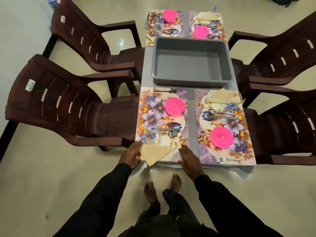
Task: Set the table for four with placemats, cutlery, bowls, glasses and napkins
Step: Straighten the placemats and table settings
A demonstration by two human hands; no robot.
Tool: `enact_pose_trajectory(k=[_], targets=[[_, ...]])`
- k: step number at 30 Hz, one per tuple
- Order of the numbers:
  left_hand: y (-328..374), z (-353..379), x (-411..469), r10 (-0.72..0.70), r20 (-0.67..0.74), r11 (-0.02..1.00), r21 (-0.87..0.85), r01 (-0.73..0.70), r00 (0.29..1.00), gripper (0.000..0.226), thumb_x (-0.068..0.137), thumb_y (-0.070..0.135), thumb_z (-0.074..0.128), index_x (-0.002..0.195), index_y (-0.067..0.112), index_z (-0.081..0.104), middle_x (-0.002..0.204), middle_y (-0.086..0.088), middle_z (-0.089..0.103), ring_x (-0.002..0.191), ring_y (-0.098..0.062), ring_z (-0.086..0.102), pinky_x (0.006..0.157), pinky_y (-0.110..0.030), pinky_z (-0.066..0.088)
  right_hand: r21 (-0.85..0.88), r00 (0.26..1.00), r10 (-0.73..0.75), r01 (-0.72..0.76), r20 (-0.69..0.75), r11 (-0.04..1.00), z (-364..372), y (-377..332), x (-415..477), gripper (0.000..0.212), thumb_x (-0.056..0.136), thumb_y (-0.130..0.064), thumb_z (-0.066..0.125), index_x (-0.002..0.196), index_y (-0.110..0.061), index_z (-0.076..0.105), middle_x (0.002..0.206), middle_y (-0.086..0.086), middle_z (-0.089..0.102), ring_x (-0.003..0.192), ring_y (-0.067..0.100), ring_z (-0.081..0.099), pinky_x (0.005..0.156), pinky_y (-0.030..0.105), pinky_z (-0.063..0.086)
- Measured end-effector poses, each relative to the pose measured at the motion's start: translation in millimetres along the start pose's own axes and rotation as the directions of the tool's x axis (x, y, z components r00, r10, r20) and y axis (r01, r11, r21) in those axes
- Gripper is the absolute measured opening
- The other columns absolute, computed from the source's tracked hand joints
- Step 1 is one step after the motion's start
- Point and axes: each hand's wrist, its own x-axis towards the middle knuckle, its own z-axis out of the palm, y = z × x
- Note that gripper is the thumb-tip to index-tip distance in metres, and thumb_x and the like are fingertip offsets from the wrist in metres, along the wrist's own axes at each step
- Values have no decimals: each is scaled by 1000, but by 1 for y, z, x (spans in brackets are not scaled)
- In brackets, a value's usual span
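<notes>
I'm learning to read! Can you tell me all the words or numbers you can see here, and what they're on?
"DELUX": on the white sticker on the back of the near left chair; the smaller print above that word is too blurred to read.
Small sticker on the back of the far left chair: too small to read.
Nothing else shows any writing.
</notes>
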Motion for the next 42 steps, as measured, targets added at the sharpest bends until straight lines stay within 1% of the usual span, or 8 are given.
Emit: enact_pose_trajectory(k=[6, 13, 22, 29, 32, 35, 39, 42], targets=[[-4, 8, 6, 31, 6, 998, 53, -32, 999, 93, 80, 14, 83, 158, 15, 32, 162, -9, 34, 151, -26, 30, 119, -37, 33, 25, 999, 37, -37, 1, 999, 1, -1, 0, 59, 82, -20, 83, 132, -4, 57, 147, 18, 53, 138, 35, 49, 105, 47, 48], [-11, 9, 12, 81, -3, 993, 81, -80, 997, 92, 80, 11, 80, 158, 18, 31, 164, -1, 32, 153, -21, 25, 121, -34, 31, 22, 999, 52, -52, -1, 998, 2, -3, 1, 60, 81, -21, 84, 131, -3, 58, 147, 18, 54, 137, 33, 51, 107, 41, 46], [-12, 11, 11, 77, -9, 995, 61, -76, 997, 88, 82, 13, 81, 157, 16, 34, 163, -3, 33, 152, -21, 27, 120, -30, 27, 39, 999, 40, -40, -10, 998, 4, 0, 0, 57, 80, -22, 85, 127, -6, 58, 140, 16, 59, 128, 33, 59, 98, 47, 54], [-15, 13, 11, 101, -24, 992, 73, -99, 995, 89, 79, 13, 84, 155, 13, 37, 161, -5, 37, 151, -25, 31, 121, -32, 25, 67, 999, 38, -36, -28, 997, 3, -1, -1, 56, 80, -19, 84, 127, -3, 59, 142, 18, 57, 130, 36, 57, 102, 50, 49], [-14, 13, 10, 111, -38, 991, 76, -108, 993, 91, 78, 15, 86, 155, 12, 38, 159, -6, 40, 149, -27, 34, 120, -35, 27, 83, 998, 42, -38, -41, 996, 7, 2, -2, 61, 85, -22, 80, 137, -2, 54, 149, 18, 51, 140, 35, 47, 109, 45, 42], [-16, 14, 7, 112, -69, 992, 74, -107, 991, 95, 73, 14, 89, 154, 12, 40, 156, -8, 45, 146, -28, 39, 119, -37, 29, 89, 998, 41, -36, -55, 995, 9, 3, -4, 66, 88, -23, 78, 143, -1, 49, 152, 19, 47, 144, 34, 42, 113, 46, 36], [-18, 15, 3, 118, -109, 992, 45, -114, 987, 98, 69, 14, 92, 153, 14, 43, 154, -6, 49, 144, -27, 43, 120, -41, 33, 103, 997, 4, 3, -74, 995, 7, -5, -1, 74, 84, -19, 81, 147, -2, 46, 152, 20, 46, 144, 35, 41, 115, 49, 38], [-19, 15, 2, 98, -128, 995, 5, -98, 987, 97, 70, 15, 91, 154, 19, 41, 157, 0, 44, 147, -21, 38, 118, -44, 37, 120, 990, -46, 62, -131, 991, 2, -18, 7, 66, 84, -14, 81, 143, -5, 52, 146, 17, 54, 138, 32, 49, 111, 45, 45]])
